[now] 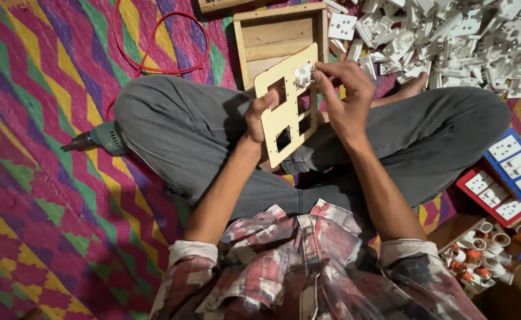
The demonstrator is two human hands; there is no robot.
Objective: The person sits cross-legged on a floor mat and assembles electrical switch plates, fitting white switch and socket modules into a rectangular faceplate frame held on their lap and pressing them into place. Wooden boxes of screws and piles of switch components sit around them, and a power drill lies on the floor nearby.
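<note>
I see my left hand (254,115) gripping the cut-out wooden panel (285,109) while my right hand (344,98) pinches a white socket (302,75); red and blue boxes (506,178) crowd the right, open mat (41,195) lies left.

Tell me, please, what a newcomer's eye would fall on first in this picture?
Probably the pale wooden panel with rectangular cut-outs at the centre, steadied by the left hand while the right hand presses a small white socket part into its top corner. Next, the big heap of white plastic fittings at the upper right, and the bright zigzag mat with a green drill on the left.
</note>
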